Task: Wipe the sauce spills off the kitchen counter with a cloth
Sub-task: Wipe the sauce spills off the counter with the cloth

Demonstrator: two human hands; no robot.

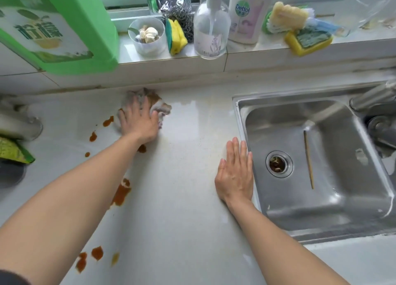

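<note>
I am judging the wiping step to be under way and roughly at its first patch: the left hand is pressing a crumpled pale cloth flat against the tabletop close to the back wall, with the fingers spread wide and laid over the fabric rather than curled round it, so I am recording it as released and bearing down, not gripping. The cloth is already showing a brown stain along its far edge, and I am reading a wet sheen just to its right as a wiped area, though that is a judgement. The right hand is lying open, palm down, empty, on the bare tabletop just beside the rim of the sink, apparently bracing. Sauce spills are remaining in several places: small drops left of the cloth, one near the left wrist, a larger smear under the forearm, and a cluster at the near edge. I am assessing the next move as dragging the cloth toward the near side through these marks, keeping pressure down and the forearm clear of the smear it is passing over.
</note>
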